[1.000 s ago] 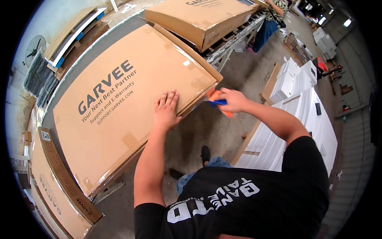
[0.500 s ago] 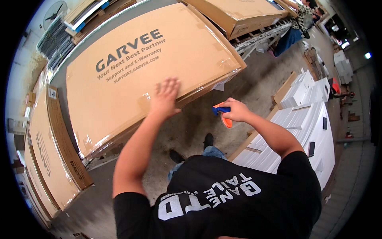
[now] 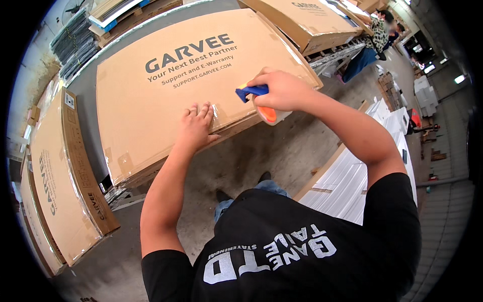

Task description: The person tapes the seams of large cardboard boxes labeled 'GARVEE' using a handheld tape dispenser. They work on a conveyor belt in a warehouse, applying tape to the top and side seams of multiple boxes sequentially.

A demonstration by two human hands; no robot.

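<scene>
A large flat brown carton (image 3: 136,116) with dark printing lies in front of me, its near edge sealed in places with clear tape. My left hand (image 3: 197,127) rests on its top near that edge, fingers stretched out and a little apart. My right hand (image 3: 287,90) is closed round a blue and orange tape dispenser (image 3: 252,92), held at the carton's near right part. An orange round part of the dispenser shows below the fingers. Whether the dispenser touches the cardboard I cannot tell.
Brown cartons (image 3: 58,171) stand at the left. Another large carton (image 3: 307,22) lies beyond on a metal roller stand. White flat panels (image 3: 342,189) are stacked at my right. Other people (image 3: 380,35) are at the far right. Grey sheets (image 3: 75,45) are piled at the far left.
My right hand has moved up and left with the tape dispenser, from beside the carton to its near right edge. My left hand stays on the carton, nearer its edge.
</scene>
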